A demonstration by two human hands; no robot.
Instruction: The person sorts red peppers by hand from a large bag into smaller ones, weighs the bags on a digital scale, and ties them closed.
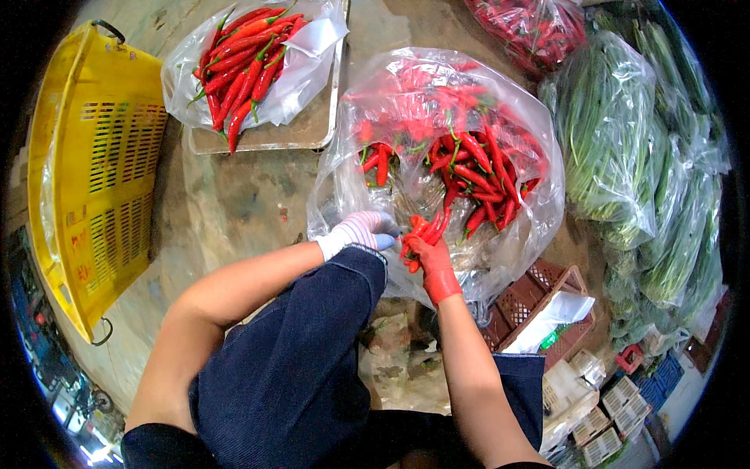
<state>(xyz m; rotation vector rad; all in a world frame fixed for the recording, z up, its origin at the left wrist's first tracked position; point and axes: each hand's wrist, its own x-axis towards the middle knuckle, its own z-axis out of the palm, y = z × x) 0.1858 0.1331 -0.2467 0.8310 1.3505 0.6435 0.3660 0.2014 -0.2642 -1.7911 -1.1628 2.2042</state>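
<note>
My right hand [432, 258], in an orange-red rubber glove, grips several red chili peppers [432, 230] over the near side of a large clear plastic bag [375, 199]. Just to its left is my left hand [366, 230], in a striped knit glove with blue-grey fingertips. Its fingers are bent at the bag's near left edge, close to the held chilies; whether they pinch anything is not clear. Inside the opened bag lies a heap of red chilies [480, 176] with green stems, partly blurred by the film.
A second pile of red chilies [246, 64] lies on plastic film on a metal platform [263, 138]. A yellow crate [105, 176] stands at left. Bagged green vegetables [609, 140] line the right, below another bag of chilies [533, 29]. A brown crate [521, 299] sits near my right forearm.
</note>
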